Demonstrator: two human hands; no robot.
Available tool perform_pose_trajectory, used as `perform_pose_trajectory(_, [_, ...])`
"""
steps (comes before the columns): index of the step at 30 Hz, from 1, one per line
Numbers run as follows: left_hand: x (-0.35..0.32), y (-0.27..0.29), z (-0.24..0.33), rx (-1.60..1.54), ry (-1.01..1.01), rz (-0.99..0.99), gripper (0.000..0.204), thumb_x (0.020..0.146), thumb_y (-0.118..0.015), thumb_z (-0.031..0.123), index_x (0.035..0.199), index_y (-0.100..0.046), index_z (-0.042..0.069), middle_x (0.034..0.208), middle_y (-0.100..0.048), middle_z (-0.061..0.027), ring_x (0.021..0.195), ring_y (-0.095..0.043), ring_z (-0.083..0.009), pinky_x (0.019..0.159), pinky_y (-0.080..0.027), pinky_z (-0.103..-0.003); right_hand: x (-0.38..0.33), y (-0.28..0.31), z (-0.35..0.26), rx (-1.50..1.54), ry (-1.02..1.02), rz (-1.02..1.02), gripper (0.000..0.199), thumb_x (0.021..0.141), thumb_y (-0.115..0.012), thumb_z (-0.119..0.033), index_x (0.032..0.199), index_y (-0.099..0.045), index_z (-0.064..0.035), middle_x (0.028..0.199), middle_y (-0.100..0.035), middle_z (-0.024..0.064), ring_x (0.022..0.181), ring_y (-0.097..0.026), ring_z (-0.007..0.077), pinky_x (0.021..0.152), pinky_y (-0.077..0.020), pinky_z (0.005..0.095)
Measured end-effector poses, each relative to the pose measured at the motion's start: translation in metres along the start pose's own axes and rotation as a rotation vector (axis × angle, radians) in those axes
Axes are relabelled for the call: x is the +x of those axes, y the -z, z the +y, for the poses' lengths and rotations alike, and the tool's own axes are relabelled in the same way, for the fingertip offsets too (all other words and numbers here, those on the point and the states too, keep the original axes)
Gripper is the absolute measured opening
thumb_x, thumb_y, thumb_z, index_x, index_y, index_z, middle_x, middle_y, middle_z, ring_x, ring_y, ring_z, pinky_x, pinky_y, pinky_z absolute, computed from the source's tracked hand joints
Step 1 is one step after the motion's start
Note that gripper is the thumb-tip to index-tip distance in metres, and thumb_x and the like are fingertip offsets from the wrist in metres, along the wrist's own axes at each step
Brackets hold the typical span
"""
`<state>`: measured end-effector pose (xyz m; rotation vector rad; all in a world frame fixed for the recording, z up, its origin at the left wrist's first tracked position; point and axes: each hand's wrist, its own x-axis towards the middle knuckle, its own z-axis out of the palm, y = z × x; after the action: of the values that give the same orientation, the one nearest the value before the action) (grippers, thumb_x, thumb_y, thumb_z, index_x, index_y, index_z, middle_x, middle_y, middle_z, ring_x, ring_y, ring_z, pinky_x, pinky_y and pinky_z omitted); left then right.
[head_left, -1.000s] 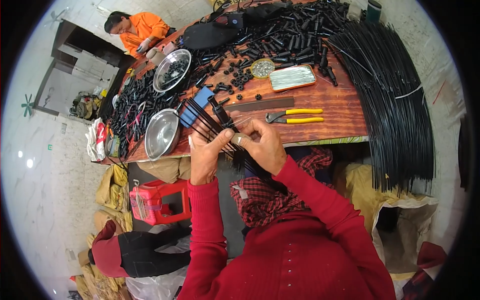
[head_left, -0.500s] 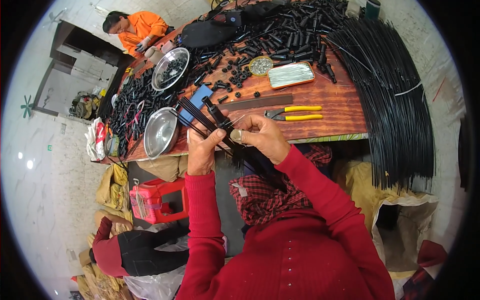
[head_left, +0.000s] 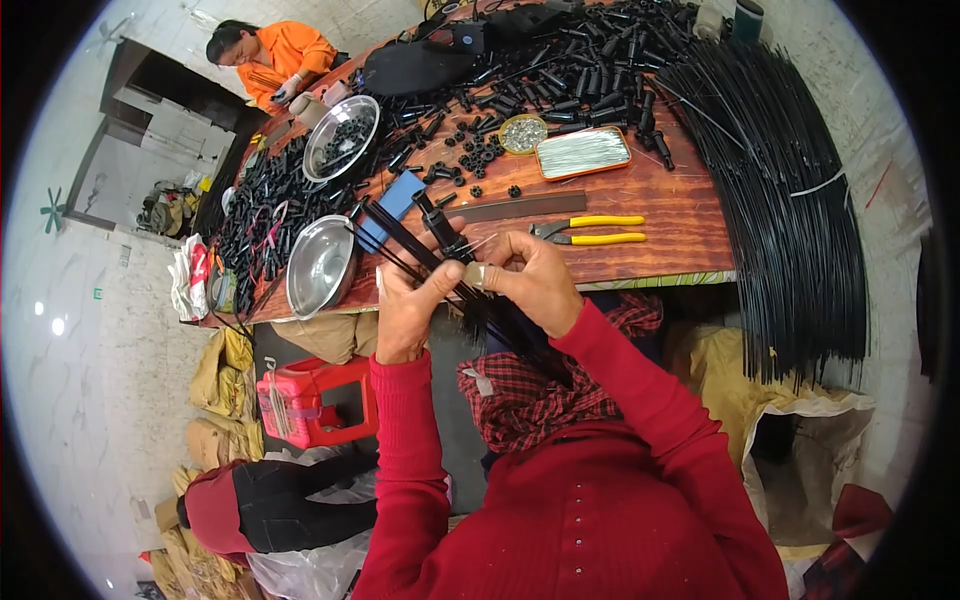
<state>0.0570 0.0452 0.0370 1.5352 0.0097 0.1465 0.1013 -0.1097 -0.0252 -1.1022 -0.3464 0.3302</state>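
Note:
Held over my lap at the table's near edge is a bundle of thin black rods point(head_left: 400, 236) with a black plastic tubular fitting point(head_left: 436, 222) among them. My left hand point(head_left: 410, 305) is closed round the bundle, its thumb pressed against the base of the fitting. My right hand point(head_left: 535, 278) pinches at the same spot from the other side, with a pale wrap on its thumb. A thin silvery wire point(head_left: 484, 241) sticks out by the right fingers. Both hands hide the joint itself, and the rods run down toward my lap.
Beyond my hands lie yellow-handled pliers point(head_left: 600, 230), a flat bar point(head_left: 520, 206), a blue block point(head_left: 395, 208), a tray of wire pieces point(head_left: 583, 151) and metal bowls point(head_left: 321, 268). Heaped black fittings cover the far table point(head_left: 680, 215). Long black rods point(head_left: 790, 200) overhang the right side. A co-worker point(head_left: 290, 55) sits far left.
My hands stay at the same joint; the fitting and my left hand have shifted slightly right. At lower left, the stooping person's raised arm has dropped out of sight.

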Motion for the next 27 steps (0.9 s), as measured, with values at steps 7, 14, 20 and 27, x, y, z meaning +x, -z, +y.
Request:
perform_pose_trajectory(7, [-0.009,-0.006,0.008,0.072,-0.025,0.051,0.044,0.079,-0.078,0.012,0.119,-0.064,-0.004,0.099,-0.069,-0.005,0.084,-0.061,-0.0098,0.078,-0.049,-0.024,-0.011,-0.005,-0.01,-0.255,0.126,0.029,0.022,0.082,-0.077,-0.011,0.08,-0.058,-0.0024,0.073,-0.061,-0.001,0.065,-0.054,0.0029,0.057,-0.0446,0.0192])
perform_pose_trajectory(14, [-0.009,-0.008,0.007,0.118,-0.088,0.011,0.044,0.081,-0.076,0.011,0.12,-0.062,-0.005,0.098,-0.069,-0.0055,0.085,-0.062,-0.0106,0.079,-0.05,-0.025,-0.012,0.006,-0.022,-0.25,0.017,-0.075,0.021,0.083,-0.076,-0.012,0.081,-0.058,-0.0024,0.074,-0.062,-0.0008,0.069,-0.057,0.003,0.059,-0.047,0.0202])
perform_pose_trajectory(20, [-0.008,-0.011,0.01,0.198,-0.113,0.014,0.043,0.082,-0.075,0.01,0.12,-0.062,-0.005,0.099,-0.069,-0.006,0.087,-0.063,-0.0115,0.08,-0.05,-0.026,-0.017,0.004,-0.036,-0.389,0.049,0.006,0.023,0.087,-0.073,-0.018,0.087,-0.06,0.0011,0.076,-0.065,0.0029,0.069,-0.059,0.0046,0.059,-0.0482,0.0232])
perform_pose_trajectory(27, [-0.007,-0.014,0.013,0.183,-0.096,0.021,0.04,0.082,-0.075,0.007,0.119,-0.063,-0.004,0.1,-0.068,-0.0055,0.088,-0.062,-0.0105,0.08,-0.05,-0.026,-0.019,-0.006,-0.035,-0.554,0.268,0.196,0.02,0.086,-0.066,-0.019,0.083,-0.062,0.001,0.068,-0.063,0.0097,0.058,-0.061,0.018,0.054,-0.0467,0.03])
